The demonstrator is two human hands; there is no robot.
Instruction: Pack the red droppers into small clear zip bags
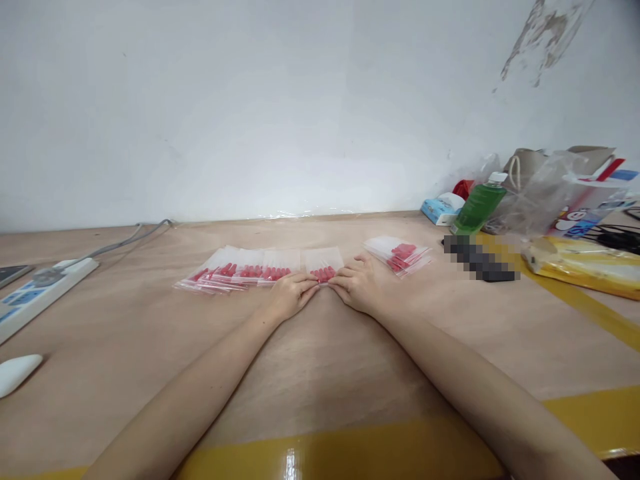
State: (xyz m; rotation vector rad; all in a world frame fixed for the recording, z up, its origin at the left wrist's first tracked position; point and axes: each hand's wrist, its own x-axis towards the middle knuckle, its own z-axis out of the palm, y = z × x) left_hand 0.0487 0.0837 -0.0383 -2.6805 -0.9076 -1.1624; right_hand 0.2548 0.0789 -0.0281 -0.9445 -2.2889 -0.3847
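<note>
A small clear plastic bag with several red pieces in it lies flat on the table, in the middle of the view. My left hand pinches its near edge at the left, fingertips pressed together. At the right of the same edge, my right hand grips with thumb and forefinger, its other fingers bent. Left of this bag, a row of overlapping bags also holds red pieces. Beyond my right hand is a loose pile of bags with red pieces bunched together. What the red pieces are cannot be made out.
A white power strip with a grey cable and a white rounded object lie at the left. At the right stand a green bottle, a blue tissue pack and plastic bags; a yellow packet lies there. Yellow tape runs along the near edge.
</note>
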